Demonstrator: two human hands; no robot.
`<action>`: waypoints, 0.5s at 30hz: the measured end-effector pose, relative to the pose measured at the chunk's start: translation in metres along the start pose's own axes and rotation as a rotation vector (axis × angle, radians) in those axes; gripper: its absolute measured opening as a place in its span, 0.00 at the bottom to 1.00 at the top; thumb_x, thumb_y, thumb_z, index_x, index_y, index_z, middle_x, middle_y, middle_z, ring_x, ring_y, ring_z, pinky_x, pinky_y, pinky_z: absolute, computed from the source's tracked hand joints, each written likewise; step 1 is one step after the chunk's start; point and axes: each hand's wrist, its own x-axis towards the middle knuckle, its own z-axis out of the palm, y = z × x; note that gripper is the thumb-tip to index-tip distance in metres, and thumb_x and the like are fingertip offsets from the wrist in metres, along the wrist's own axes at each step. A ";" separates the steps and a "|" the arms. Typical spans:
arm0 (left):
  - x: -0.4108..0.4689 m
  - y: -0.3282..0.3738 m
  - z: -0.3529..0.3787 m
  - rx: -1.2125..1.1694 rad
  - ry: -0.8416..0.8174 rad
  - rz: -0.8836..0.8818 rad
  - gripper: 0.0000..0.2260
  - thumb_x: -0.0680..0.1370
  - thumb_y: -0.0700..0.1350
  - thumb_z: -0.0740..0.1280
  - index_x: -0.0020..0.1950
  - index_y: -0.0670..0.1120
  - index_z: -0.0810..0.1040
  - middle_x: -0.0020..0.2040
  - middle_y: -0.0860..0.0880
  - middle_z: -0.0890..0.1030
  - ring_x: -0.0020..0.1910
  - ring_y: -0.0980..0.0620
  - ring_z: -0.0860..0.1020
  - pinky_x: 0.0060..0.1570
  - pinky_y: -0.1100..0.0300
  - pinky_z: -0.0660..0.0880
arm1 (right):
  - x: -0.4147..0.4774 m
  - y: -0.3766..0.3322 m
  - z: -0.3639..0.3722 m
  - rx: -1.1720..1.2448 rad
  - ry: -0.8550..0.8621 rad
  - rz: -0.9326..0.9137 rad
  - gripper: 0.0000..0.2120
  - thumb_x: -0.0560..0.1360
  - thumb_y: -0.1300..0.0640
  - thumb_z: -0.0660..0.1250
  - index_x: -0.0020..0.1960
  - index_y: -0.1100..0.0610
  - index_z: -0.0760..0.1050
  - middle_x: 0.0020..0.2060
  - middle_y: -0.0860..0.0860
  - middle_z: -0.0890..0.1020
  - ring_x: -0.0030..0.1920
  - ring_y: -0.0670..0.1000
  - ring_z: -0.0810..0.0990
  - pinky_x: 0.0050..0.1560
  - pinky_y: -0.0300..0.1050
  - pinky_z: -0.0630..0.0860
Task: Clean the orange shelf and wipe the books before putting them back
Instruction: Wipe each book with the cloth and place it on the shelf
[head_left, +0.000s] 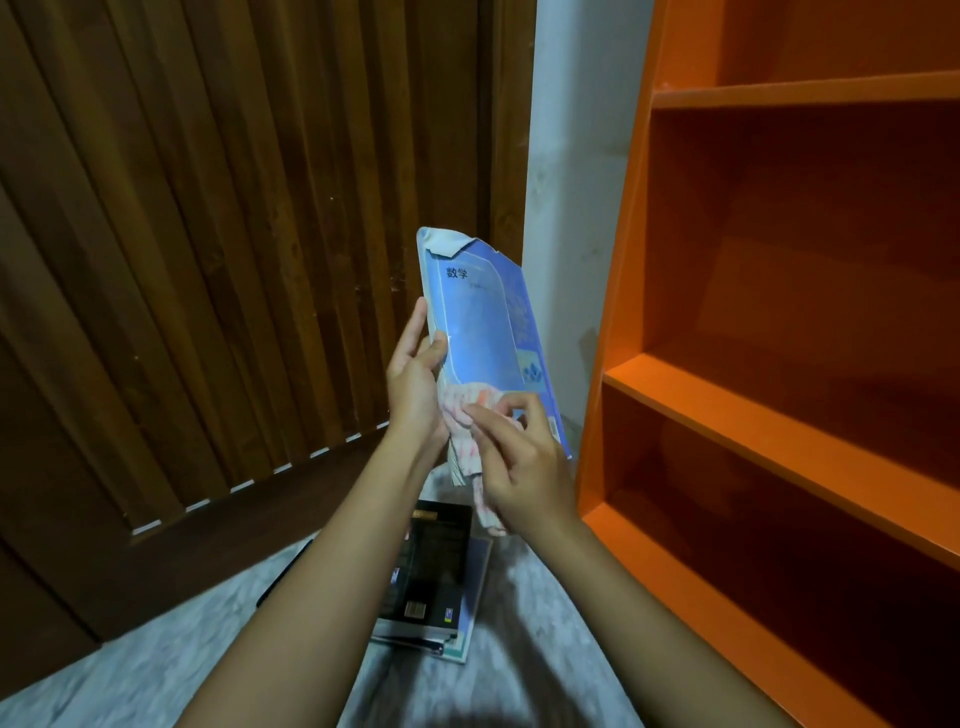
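Head view: left hand (413, 379) gripping blue book (480, 322), right hand (519, 462) pinching a seemingly striped cloth (457, 397) against it, beside orange shelf (727, 410).

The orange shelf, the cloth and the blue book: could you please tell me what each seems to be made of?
The orange shelf: probably painted wood or board, semi-gloss; flat panels with soft sheen. The cloth: woven fabric, perhaps cotton; it drapes limply. The blue book: paper with glossy cover; torn, curled top corner.

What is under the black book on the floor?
Under the black book lie other books; only their pale edges peek out along its right and bottom sides. Their covers are hidden.
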 end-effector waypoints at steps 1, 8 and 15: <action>0.001 0.002 -0.002 -0.014 0.007 0.007 0.19 0.79 0.35 0.60 0.63 0.55 0.74 0.61 0.44 0.79 0.53 0.45 0.81 0.48 0.50 0.79 | -0.003 0.006 0.000 -0.023 0.011 -0.014 0.12 0.76 0.56 0.61 0.55 0.52 0.81 0.48 0.52 0.73 0.37 0.50 0.75 0.32 0.39 0.71; 0.002 0.015 -0.003 -0.056 0.007 0.058 0.21 0.79 0.33 0.59 0.69 0.50 0.70 0.57 0.46 0.81 0.50 0.48 0.81 0.50 0.51 0.80 | -0.013 0.038 -0.001 0.130 0.216 0.478 0.11 0.77 0.60 0.63 0.57 0.55 0.80 0.47 0.52 0.69 0.43 0.50 0.73 0.42 0.35 0.71; 0.005 0.013 -0.006 0.007 0.059 0.089 0.21 0.79 0.34 0.59 0.69 0.50 0.70 0.62 0.43 0.79 0.47 0.50 0.82 0.46 0.52 0.80 | -0.029 0.019 0.001 0.137 0.092 -0.017 0.12 0.75 0.58 0.63 0.56 0.55 0.81 0.49 0.51 0.70 0.46 0.42 0.72 0.46 0.30 0.71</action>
